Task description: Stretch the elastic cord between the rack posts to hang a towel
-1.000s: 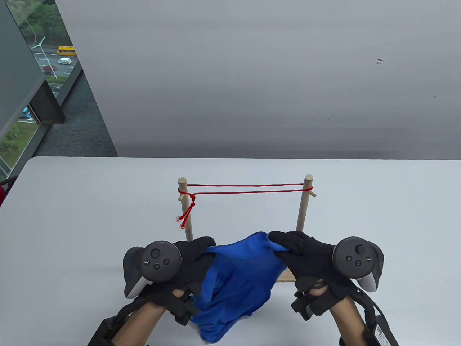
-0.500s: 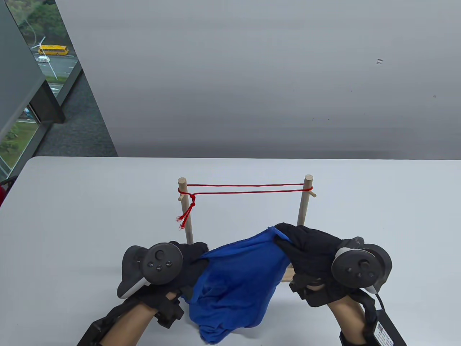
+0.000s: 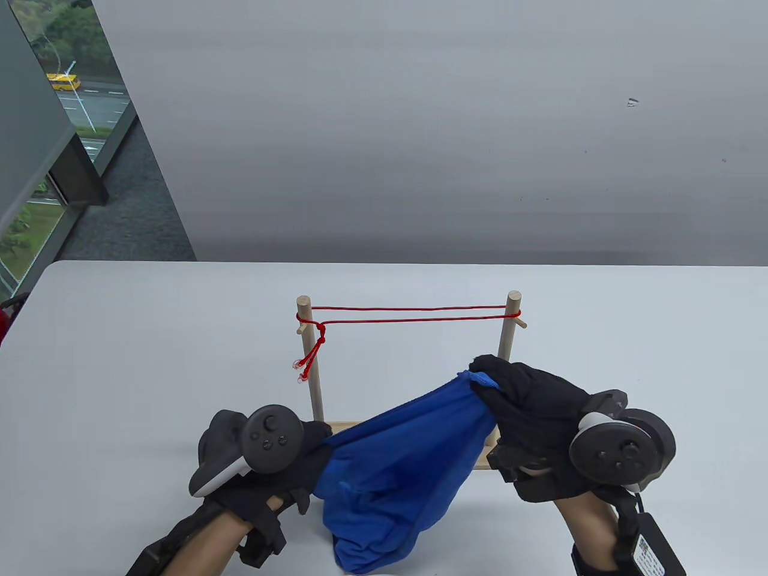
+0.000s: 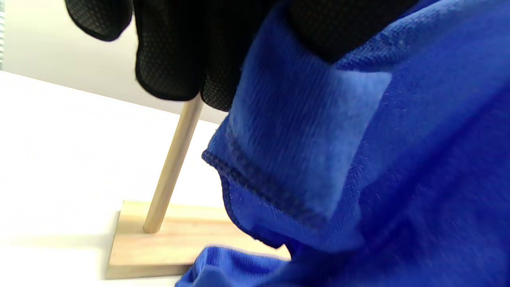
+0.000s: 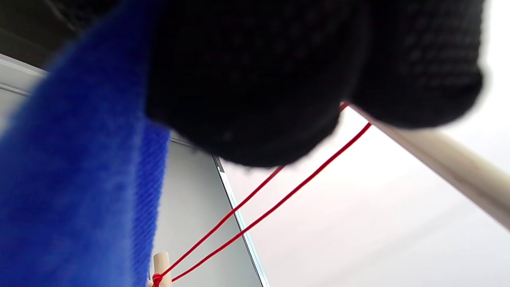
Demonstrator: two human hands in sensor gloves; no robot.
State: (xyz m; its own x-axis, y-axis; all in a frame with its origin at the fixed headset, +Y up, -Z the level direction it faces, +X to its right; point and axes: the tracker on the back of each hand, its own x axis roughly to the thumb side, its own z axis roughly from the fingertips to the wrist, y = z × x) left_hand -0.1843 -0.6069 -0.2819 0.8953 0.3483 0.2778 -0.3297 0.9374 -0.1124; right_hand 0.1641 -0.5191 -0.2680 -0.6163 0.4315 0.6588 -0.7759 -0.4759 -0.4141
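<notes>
Your left hand point(image 3: 300, 462) grips one end of the blue towel point(image 3: 402, 462) low, just above the table point(image 3: 120, 360) near its front edge. In the left wrist view your gloved fingers point(image 4: 171, 52) close over a folded, hemmed corner of the cloth. Your right hand point(image 3: 534, 414) holds the other end of the towel higher, its fingertips bunching a corner just in front of the right post point(image 3: 507, 333) of the rack. The towel sags between your two hands in a loose sling, and its lower folds hang toward the table's front edge, where the table view cuts them off.

The wooden rack stands at the middle of the table, its base point(image 3: 342, 428) partly hidden behind the towel. The red elastic cord point(image 3: 414, 315) runs as two near-parallel strands between the left post point(image 3: 311, 354) and the right post, close to their tops. It is knotted at the left post, with two short frayed ends dangling beside it, and it loops around the right post above a small side peg. The towel sits in front of the cord and below it, not touching it. In the right wrist view the two red strands run from behind your glove point(image 5: 279, 79) down to the far post top, with the near post crossing the right side of the view.
</notes>
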